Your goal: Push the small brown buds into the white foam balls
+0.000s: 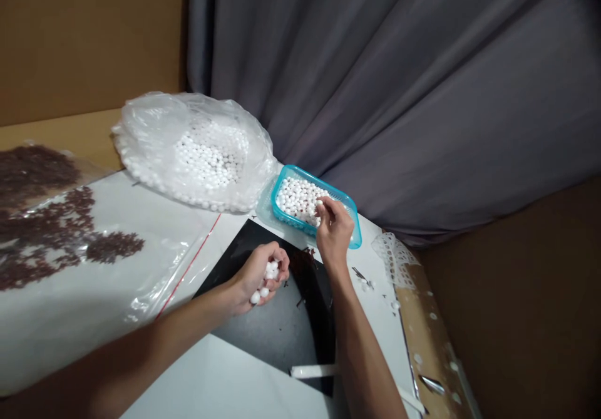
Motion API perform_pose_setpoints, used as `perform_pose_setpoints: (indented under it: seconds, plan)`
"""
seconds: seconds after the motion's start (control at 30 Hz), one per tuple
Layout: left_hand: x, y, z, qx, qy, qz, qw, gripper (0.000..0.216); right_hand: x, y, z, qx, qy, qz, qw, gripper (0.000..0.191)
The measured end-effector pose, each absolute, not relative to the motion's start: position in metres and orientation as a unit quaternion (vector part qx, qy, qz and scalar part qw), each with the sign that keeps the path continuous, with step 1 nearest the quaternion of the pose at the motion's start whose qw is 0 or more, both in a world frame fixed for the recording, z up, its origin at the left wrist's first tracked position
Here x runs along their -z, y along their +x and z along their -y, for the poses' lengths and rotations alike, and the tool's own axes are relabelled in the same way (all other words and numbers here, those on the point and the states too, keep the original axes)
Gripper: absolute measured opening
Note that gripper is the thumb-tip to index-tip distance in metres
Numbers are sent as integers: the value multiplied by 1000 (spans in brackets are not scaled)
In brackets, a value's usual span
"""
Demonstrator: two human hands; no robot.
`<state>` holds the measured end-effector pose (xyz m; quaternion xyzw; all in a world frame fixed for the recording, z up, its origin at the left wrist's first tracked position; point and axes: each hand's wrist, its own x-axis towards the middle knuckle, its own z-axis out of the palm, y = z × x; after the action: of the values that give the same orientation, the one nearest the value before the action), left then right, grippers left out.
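Several small white balls rest in my left hand, whose fingers curl around them over a black mat. My right hand reaches over the near side of a blue plastic basket. Its thumb and fingertips are pinched together with a white ball between them. A heap of the same white balls fills much of the basket, with a few reddish-brown bits among them. Part of the basket is hidden behind my right hand.
A clear plastic bag of white balls lies left of the basket. Farther left, reddish-brown star-shaped pieces sit in a zip bag. The black mat bears dark scraps and a white stick. White lace lies right; a grey curtain hangs behind.
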<state>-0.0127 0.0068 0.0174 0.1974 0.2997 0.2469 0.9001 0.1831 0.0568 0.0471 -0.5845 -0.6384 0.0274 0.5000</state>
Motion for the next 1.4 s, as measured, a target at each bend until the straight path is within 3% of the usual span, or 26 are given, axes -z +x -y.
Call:
perform_pose_setpoints:
  seconds: [0.23,0.43,0.6,0.93,1.07,1.17,1.4]
  plan:
    - [-21,-14,-7,-245,182,-304,902,11,-45,186,-73,-16,-594,646,479,26]
    - [-16,-16,-11,-260,162,-283,909,14,-45,201,-80,-62,-623,678,386,37]
    - [-12,-16,-13,-268,118,-286,912,14,-53,212,-59,-43,-631,662,401,29]
    - [-23,-14,-8,-260,106,-294,914,18,-59,220,-45,-41,-695,612,376,40]
    - [-20,-15,-10,-269,109,-296,910,19,-68,200,-14,-39,-635,647,420,30]
    - [-16,-15,-12,-277,97,-295,909,19,-73,181,15,-42,-552,733,396,20]
    - [-9,-11,-12,-291,94,-325,895,24,-61,129,66,-110,-432,828,341,19]
